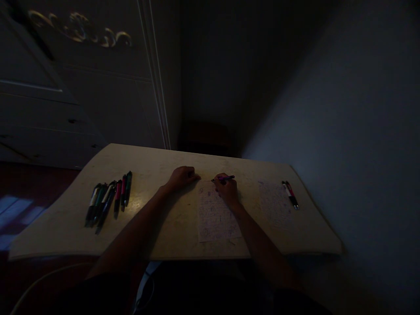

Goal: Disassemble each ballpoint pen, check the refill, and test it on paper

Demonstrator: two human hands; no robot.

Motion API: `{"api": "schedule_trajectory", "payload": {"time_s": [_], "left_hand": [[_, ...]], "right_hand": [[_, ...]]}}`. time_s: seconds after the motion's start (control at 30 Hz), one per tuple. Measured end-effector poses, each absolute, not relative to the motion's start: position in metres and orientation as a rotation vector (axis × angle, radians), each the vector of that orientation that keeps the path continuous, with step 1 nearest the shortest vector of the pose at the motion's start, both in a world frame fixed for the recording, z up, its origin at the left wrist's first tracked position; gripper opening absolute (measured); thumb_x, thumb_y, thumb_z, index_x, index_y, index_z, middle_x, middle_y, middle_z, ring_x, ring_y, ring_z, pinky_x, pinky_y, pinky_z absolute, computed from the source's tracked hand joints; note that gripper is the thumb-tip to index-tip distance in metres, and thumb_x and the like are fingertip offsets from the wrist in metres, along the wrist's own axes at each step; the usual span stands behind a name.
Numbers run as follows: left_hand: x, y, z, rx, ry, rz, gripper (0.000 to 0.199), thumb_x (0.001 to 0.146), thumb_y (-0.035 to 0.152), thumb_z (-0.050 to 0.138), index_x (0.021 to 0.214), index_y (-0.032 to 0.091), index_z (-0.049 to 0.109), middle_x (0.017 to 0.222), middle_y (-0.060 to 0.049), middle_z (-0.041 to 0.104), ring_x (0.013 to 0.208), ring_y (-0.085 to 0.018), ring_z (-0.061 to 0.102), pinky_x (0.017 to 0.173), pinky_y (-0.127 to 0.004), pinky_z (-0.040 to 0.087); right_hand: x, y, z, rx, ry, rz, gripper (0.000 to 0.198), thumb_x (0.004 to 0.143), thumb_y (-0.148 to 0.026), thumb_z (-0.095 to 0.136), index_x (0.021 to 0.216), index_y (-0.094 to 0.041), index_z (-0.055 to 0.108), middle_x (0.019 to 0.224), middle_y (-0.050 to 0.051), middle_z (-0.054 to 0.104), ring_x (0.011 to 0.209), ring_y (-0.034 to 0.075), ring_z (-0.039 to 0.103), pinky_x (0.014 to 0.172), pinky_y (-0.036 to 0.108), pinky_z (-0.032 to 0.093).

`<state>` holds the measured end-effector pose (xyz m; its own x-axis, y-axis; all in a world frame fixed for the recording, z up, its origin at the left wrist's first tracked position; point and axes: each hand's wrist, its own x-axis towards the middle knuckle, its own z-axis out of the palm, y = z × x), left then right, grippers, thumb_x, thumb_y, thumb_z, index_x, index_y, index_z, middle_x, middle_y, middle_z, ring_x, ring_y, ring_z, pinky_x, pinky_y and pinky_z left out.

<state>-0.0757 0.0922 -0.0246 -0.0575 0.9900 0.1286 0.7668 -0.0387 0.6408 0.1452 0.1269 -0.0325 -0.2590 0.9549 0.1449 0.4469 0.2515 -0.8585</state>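
Note:
My right hand (227, 188) is closed around a purple pen (226, 177), which lies at a low slant near the top edge of a sheet of paper (218, 218). Handwriting covers much of this sheet, too dim to read. My right hand and forearm hide its upper right part and right side. My left hand (182, 177) rests on the table with its fingers curled in and one digit reaching toward the sheet's top left corner. Nothing shows in it. Whether that digit touches the paper, I cannot tell.
On the left of the pale table (170, 227) lie several pens (106, 199) in a loose row. A second written sheet (274, 203) lies to the right, beside two more pens (290, 194). A wall (361, 131) borders the right side; a cabinet (108, 100) stands behind left.

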Motion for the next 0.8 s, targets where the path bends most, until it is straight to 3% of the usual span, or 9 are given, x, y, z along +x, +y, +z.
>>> {"api": "schedule_trajectory", "payload": {"time_s": [0.57, 0.8], "left_hand": [[-0.0781, 0.0947, -0.0286, 1.872, 1.871, 0.79, 0.04, 0.078, 0.05, 0.063, 0.057, 0.021, 0.045, 0.059, 0.0, 0.05, 0.06, -0.015, 0.043, 0.058, -0.029, 0.027], [-0.0778, 0.0928, -0.0277, 1.875, 1.865, 0.808, 0.041, 0.079, 0.052, 0.061, 0.058, 0.021, 0.043, 0.06, 0.001, 0.049, 0.059, -0.014, 0.042, 0.058, -0.029, 0.026]], "right_hand": [[0.1457, 0.1273, -0.0325, -1.255, -1.807, 0.98, 0.03, 0.082, -0.047, 0.054, 0.085, -0.019, 0.065, 0.062, 0.001, 0.064, 0.05, 0.013, 0.061, 0.043, 0.018, 0.045], [0.1439, 0.1278, -0.0271, -1.273, -1.763, 1.032, 0.031, 0.081, -0.048, 0.053, 0.081, -0.018, 0.063, 0.051, -0.003, 0.056, 0.039, 0.011, 0.052, 0.036, 0.017, 0.038]]}}
